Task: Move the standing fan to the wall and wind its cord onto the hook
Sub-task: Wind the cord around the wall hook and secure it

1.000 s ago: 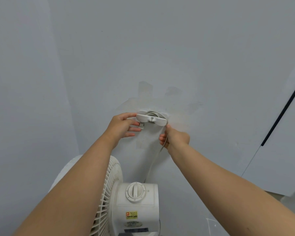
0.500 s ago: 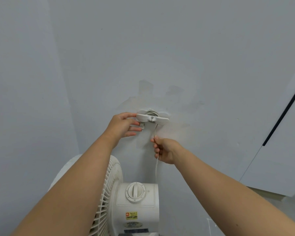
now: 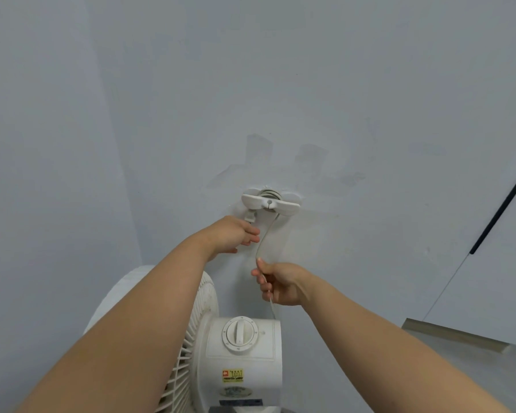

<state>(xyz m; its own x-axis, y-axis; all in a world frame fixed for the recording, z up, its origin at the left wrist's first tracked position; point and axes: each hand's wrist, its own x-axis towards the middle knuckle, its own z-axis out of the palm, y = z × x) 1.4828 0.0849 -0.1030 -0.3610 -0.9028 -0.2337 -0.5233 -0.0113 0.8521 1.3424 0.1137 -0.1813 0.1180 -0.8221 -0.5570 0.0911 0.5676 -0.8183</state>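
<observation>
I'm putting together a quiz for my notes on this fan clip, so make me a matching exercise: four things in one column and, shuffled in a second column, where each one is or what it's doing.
Things
1. right hand
2. cord hook
3. round knob
4. yellow label

Places or states
A. on the motor housing, just below the knob
B. fixed to the wall, cord coils behind it
C. gripping the white cord
D. on the motor housing, above the label

Pairs: 1-C, 2-B, 3-D, 4-A
</observation>
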